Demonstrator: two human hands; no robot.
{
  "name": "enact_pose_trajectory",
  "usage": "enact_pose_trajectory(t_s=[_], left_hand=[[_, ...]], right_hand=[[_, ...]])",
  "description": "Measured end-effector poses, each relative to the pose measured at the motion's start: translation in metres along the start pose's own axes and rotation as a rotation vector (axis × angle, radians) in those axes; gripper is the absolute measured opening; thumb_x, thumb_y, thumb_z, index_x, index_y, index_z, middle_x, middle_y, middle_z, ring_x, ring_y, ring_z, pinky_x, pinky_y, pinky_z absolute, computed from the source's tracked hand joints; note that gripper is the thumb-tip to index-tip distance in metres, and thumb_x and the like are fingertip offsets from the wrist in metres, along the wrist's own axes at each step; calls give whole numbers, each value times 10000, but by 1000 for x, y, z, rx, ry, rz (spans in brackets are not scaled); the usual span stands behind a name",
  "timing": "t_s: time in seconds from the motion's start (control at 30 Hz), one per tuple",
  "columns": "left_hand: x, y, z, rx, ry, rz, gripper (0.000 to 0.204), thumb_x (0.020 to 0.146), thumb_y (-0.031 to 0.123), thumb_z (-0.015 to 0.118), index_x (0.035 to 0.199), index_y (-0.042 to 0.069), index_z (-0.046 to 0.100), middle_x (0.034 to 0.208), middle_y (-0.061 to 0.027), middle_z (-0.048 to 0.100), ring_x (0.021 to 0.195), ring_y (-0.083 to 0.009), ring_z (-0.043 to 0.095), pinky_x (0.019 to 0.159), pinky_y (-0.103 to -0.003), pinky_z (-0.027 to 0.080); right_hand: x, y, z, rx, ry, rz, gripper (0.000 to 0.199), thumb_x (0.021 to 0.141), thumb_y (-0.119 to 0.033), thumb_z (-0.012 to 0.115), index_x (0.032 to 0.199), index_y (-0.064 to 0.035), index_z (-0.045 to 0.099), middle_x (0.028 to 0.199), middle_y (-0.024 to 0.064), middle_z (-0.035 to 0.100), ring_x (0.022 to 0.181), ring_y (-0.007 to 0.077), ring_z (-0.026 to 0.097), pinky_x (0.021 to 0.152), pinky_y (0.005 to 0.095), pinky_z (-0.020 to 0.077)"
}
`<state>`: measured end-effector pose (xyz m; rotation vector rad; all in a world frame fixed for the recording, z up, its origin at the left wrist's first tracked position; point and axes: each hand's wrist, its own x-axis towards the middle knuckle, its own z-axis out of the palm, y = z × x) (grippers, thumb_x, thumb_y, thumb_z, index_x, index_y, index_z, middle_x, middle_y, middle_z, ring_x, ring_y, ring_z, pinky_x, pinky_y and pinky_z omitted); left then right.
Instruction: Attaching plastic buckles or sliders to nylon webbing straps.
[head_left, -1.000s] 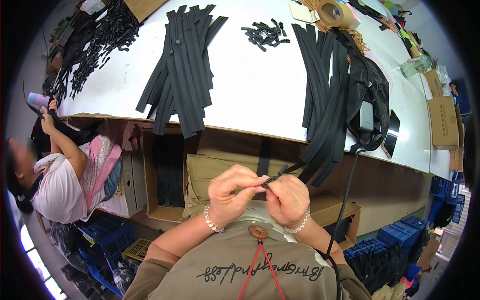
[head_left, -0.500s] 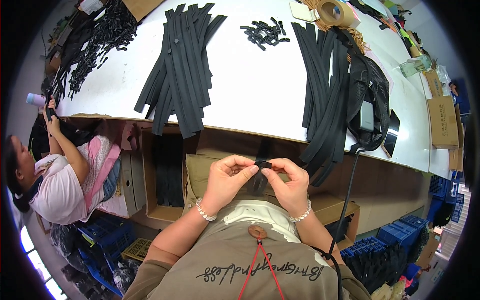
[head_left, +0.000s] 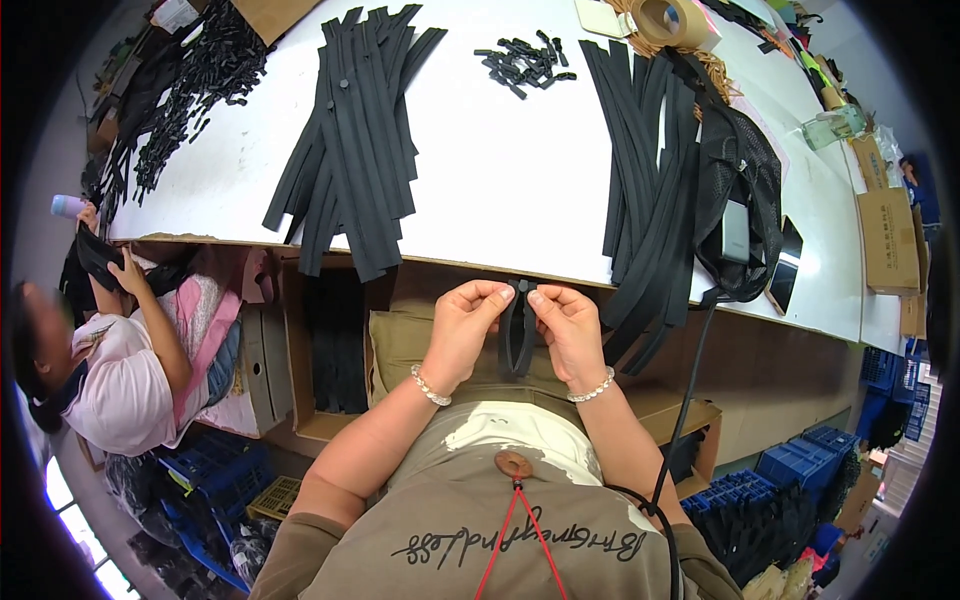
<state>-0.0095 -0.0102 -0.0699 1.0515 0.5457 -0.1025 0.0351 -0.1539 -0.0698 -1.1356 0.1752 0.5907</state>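
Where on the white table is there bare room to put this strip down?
Bare patch on the white table, between the left strip pile and the right strip pile, below the small black parts. The far left end and right end are crowded.

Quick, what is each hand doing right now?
Left hand: closed, pinching the top of a black zipper strip.
Right hand: closed, pinching the same strip.

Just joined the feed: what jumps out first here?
Both hands, left hand and right hand, pinch a black zipper strip that hangs between them, just below the white table edge. On the table lie two fans of black strips, one left and one right, with small black sliders between them.
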Motion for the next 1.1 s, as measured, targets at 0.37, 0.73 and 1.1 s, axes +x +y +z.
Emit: enact_pose_trajectory(t_s=[0.37,0.73,1.1], left_hand=[[3,-6,8,-80,77,111,96,863,67,625,920,-11,633,820,-21,644,725,-44,571,647,-168,461],[2,-7,16,-93,149,137,87,864,43,620,914,-28,626,849,-41,641,753,-62,579,691,-190,481],[6,-15,21,-197,175,175,79,868,37,611,908,-30,625,849,-44,647,740,-62,585,679,-194,489]], right_hand=[[6,10,4,100,68,-22,57,860,-43,616,909,-17,628,833,34,644,696,89,587,625,231,491],[5,14,5,84,122,-49,73,849,-18,628,910,21,638,816,19,628,706,56,549,642,190,448],[6,15,7,134,112,-54,47,868,-46,607,894,-25,640,826,28,647,707,82,584,634,212,477]])
